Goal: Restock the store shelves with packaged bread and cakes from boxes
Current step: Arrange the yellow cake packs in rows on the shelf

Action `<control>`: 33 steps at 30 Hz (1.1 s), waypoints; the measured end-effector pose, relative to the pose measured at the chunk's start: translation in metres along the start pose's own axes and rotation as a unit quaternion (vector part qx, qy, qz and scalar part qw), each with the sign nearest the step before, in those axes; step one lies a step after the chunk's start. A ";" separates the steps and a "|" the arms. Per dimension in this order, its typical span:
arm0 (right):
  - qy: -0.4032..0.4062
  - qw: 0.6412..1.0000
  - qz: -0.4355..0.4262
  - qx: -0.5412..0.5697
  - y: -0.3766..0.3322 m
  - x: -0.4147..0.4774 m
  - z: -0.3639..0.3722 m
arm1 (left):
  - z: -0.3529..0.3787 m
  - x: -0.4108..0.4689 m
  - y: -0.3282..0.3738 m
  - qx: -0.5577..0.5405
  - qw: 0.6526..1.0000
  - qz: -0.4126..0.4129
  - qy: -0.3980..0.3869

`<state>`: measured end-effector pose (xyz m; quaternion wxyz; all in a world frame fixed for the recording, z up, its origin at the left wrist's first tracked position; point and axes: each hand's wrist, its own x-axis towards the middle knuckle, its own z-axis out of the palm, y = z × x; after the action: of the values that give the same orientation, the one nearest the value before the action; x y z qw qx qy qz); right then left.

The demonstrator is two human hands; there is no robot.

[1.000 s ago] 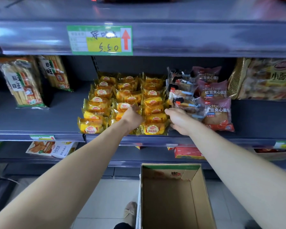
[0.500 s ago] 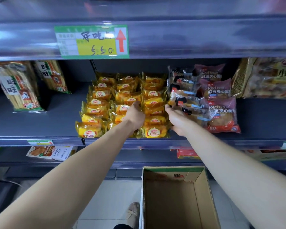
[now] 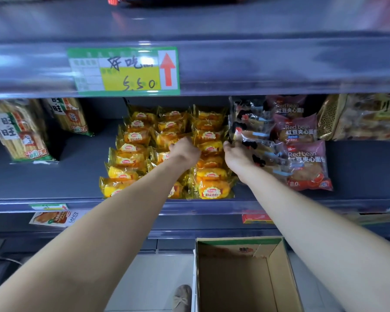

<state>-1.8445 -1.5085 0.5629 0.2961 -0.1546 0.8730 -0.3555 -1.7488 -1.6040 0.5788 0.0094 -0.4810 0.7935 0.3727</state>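
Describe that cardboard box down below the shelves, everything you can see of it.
The cardboard box is plain brown card, rectangular and open at the top, with its long side running away from the camera. What shows of its inside holds nothing. The far inner wall carries a green band along the rim and a small orange-red print. Its outer left side looks white. It sits upright below the lowest shelf, apparently on the pale floor, with a shoe close beside its left. The frame cuts off its near end.

Grey metal shelving [image 3: 279,64], pale tiled floor [image 3: 149,278], soft glare on shelf edge
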 end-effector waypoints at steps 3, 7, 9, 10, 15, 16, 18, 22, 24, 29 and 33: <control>-0.025 0.999 0.005 0.035 -0.009 0.005 0.004 | 0.002 0.008 0.005 0.039 0.999 -0.019 -0.031; -0.041 0.989 0.069 0.120 -0.010 0.016 0.003 | 0.004 0.021 0.003 -0.010 0.997 -0.019 -0.075; -0.041 0.986 0.079 0.139 -0.007 0.020 0.004 | 0.004 0.024 0.001 -0.040 0.995 -0.022 -0.085; -0.043 0.985 0.081 0.149 -0.005 0.022 0.005 | 0.004 0.025 -0.001 -0.052 0.995 -0.018 -0.085; -0.044 0.979 0.081 0.180 0.001 0.023 0.010 | 0.004 0.026 -0.008 -0.061 0.996 0.015 -0.064; -0.045 0.982 0.075 0.166 0.002 0.023 0.008 | 0.002 0.025 -0.009 -0.062 0.996 0.018 -0.058; -0.038 0.989 0.061 0.132 0.002 0.024 0.005 | -0.004 0.021 -0.009 -0.045 0.998 0.030 -0.032; -0.047 0.990 0.065 0.119 0.007 0.028 0.003 | -0.010 0.014 -0.017 0.024 0.999 0.046 -0.008; -0.059 0.988 0.087 0.116 0.012 0.027 0.004 | -0.009 0.012 -0.019 0.016 0.998 0.057 -0.012; -0.078 0.972 0.115 0.187 0.022 0.025 0.004 | -0.003 0.012 -0.018 0.046 0.995 0.074 -0.041; -0.086 0.970 0.114 0.198 0.023 0.021 -0.001 | -0.003 0.008 -0.021 0.006 0.997 0.065 -0.046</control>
<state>-1.8627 -1.5021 0.5387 0.4329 -0.0222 0.7682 -0.4711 -1.7362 -1.6174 0.5660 0.0247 -0.4103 0.8242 0.3895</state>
